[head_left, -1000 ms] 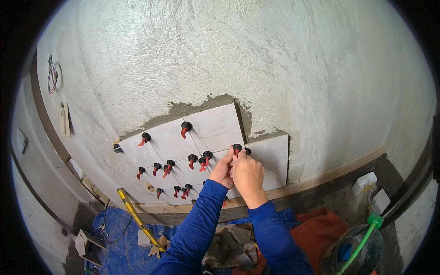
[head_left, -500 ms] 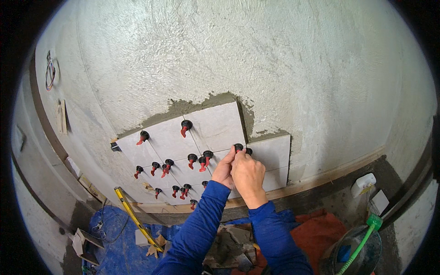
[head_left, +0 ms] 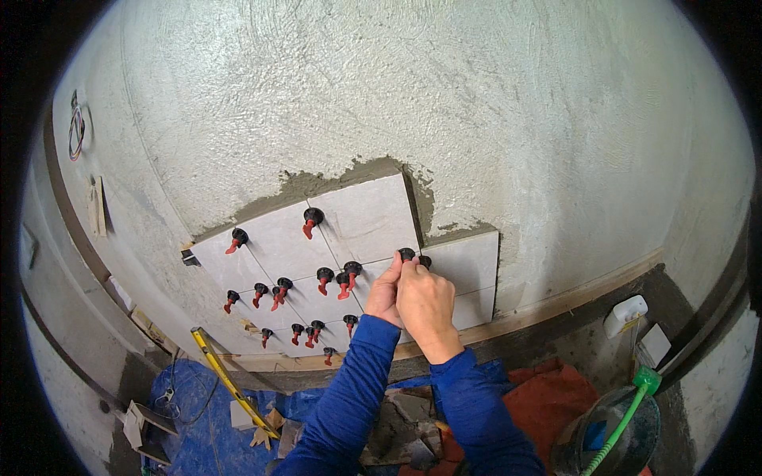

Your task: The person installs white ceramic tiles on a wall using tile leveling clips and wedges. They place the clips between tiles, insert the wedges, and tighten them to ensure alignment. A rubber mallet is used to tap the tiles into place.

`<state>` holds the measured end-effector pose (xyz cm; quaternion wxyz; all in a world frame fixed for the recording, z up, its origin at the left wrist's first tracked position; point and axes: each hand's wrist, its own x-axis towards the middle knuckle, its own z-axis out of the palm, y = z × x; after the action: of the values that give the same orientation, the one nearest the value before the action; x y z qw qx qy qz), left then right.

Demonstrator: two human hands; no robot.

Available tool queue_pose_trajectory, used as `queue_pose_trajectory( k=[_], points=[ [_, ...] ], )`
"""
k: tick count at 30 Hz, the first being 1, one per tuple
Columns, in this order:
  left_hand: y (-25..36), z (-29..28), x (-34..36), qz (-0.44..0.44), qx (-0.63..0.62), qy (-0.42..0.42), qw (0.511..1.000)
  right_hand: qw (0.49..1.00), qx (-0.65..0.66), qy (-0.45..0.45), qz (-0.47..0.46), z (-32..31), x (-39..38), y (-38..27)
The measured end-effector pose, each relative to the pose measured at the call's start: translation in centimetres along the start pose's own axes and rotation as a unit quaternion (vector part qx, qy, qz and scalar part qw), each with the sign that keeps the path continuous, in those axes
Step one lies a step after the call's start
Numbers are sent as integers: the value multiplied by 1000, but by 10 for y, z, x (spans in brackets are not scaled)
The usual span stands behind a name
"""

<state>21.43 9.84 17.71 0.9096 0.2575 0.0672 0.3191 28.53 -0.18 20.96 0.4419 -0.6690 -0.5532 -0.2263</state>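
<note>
Both of my hands are together at the wall, over the joint below the upper right tile (head_left: 369,214). A tile leveling clip (head_left: 406,254) with a black cap is between my fingertips there. My left hand (head_left: 386,289) pinches it from the left side. My right hand (head_left: 426,305) is closed around its handle, which the fingers mostly hide. Right beside that one, another black cap (head_left: 425,262) shows partly behind my knuckles. Several more clips with red handles stick out of the joints, among them a pair of leveling clips (head_left: 349,274) just left of my hands.
Grey mortar (head_left: 341,176) edges the tiles on the rough wall. A wooden batten (head_left: 548,300) runs along their bottom. Below are a yellow spirit level (head_left: 230,381), a blue tarp (head_left: 194,412), a red cloth (head_left: 548,397) and a dark bucket (head_left: 635,432) with a green-handled tool (head_left: 627,428).
The whole view has shifted slightly, so the wall and tiles sit a little farther left. My hands stay on the same clip, with hardly any change in their grip.
</note>
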Motion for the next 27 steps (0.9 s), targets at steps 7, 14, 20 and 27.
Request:
queue_pose_trajectory(
  k=[7, 14, 20, 27],
  points=[
    [-5, -5, 8, 14, -44, 15, 999, 1000, 8, 6, -16, 0, 0, 2],
    [-1, -11, 10, 2, -31, 22, 999, 1000, 0, 6, -21, 3, 0, 3],
    [1, -3, 7, 3, -20, 4, 1000, 1000, 11, 10, -24, -3, 1, 2],
    [-2, 21, -5, -16, 4, 89, 996, 986, 152, -46, 49, -35, 15, 32]
  ],
)
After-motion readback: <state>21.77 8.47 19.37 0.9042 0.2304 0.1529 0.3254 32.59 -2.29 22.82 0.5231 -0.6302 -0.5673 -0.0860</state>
